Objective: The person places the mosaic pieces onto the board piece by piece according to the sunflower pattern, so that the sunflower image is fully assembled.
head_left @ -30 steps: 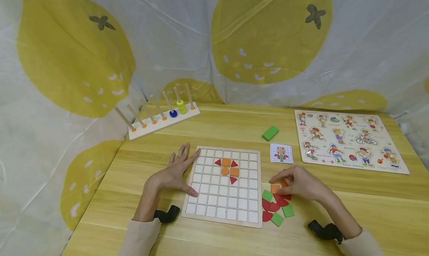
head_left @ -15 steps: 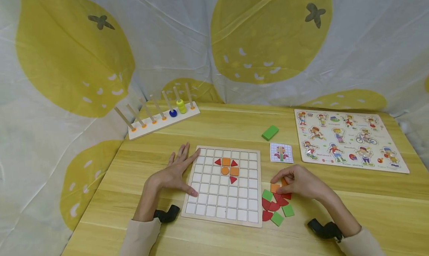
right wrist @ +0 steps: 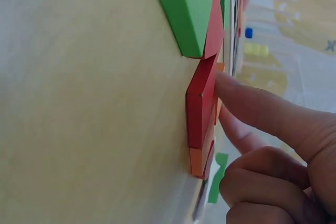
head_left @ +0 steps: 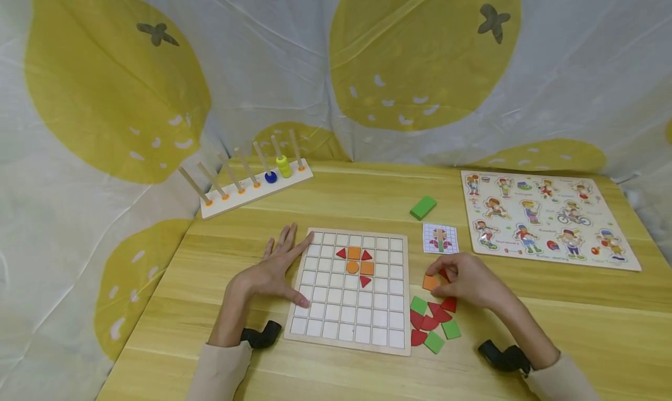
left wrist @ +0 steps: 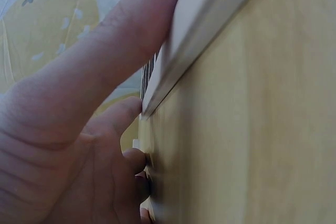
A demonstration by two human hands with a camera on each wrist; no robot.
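Note:
In the head view my left hand [head_left: 273, 269] lies spread at the left side of a wooden grid board [head_left: 346, 349], thumb and index finger on its edge. The left wrist view shows the thumb pressing on the board's frame [left wrist: 178, 72]. My right hand [head_left: 469, 279] pinches an orange square tile [head_left: 430, 282] between thumb and index finger, right of the board. Below it lies a loose pile with red quarter-round tiles [head_left: 429, 323] and green square tiles [head_left: 434, 342]. On the grid sit orange squares [head_left: 367, 268], an orange circle [head_left: 352, 267] and red triangles [head_left: 365, 281].
A small printed pattern card [head_left: 441, 239] lies beyond my right hand, with a green block [head_left: 423, 208] behind it. Farther right is a picture puzzle board [head_left: 546, 226]. A peg stand [head_left: 252, 191] with blue and yellow beads stands at the back left.
My right hand has moved slightly away from me with the orange square tile, off the pile and towards the card. The left hand and the board have stayed where they were.

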